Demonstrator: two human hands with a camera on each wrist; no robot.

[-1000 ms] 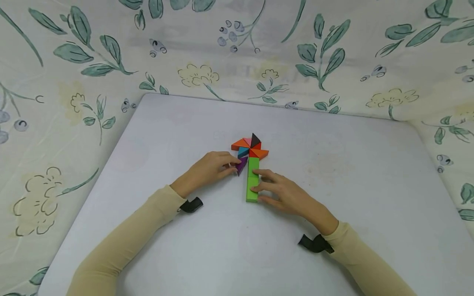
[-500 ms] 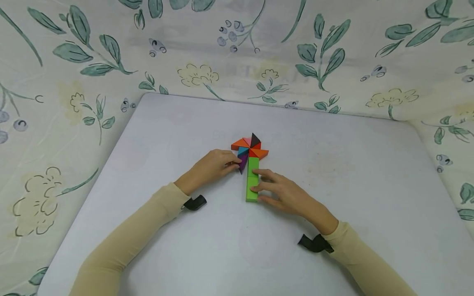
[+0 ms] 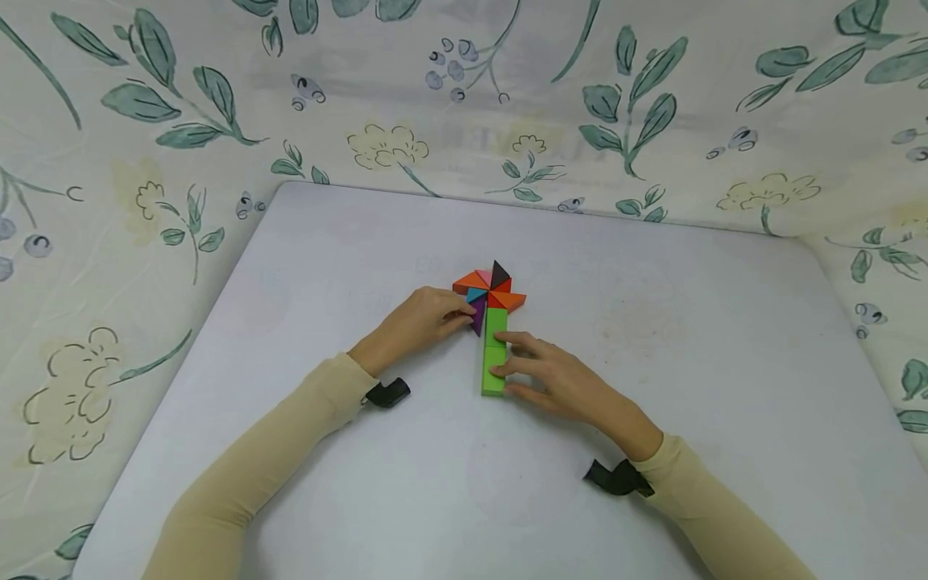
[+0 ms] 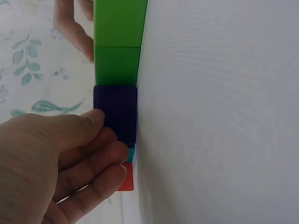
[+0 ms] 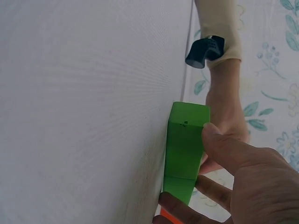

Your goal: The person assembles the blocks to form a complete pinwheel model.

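Note:
In the head view my left hand (image 3: 424, 318) pinches a purple triangular block (image 3: 479, 316) between thumb and fingertips, against the left side of the upper green block (image 3: 496, 321). The left wrist view shows the thumb on the edge of that purple block (image 4: 120, 114). My right hand (image 3: 558, 377) rests its slightly bent fingers on the two green blocks, which stand end to end; its thumb touches the side of the lower green block (image 3: 493, 383). Above them lies a pinwheel of small triangles, including a blue triangle (image 3: 475, 295) touching the purple one.
The pinwheel also has orange triangles (image 3: 470, 282), a pink triangle (image 3: 484, 276), a black triangle (image 3: 499, 275) and red triangles. All lie on a white table (image 3: 689, 338) with floral cloth (image 3: 522, 105) behind and at the sides.
My left hand has moved up and to the right, sliding the purple block in against the blue triangle and the green block. The right hand has stayed still.

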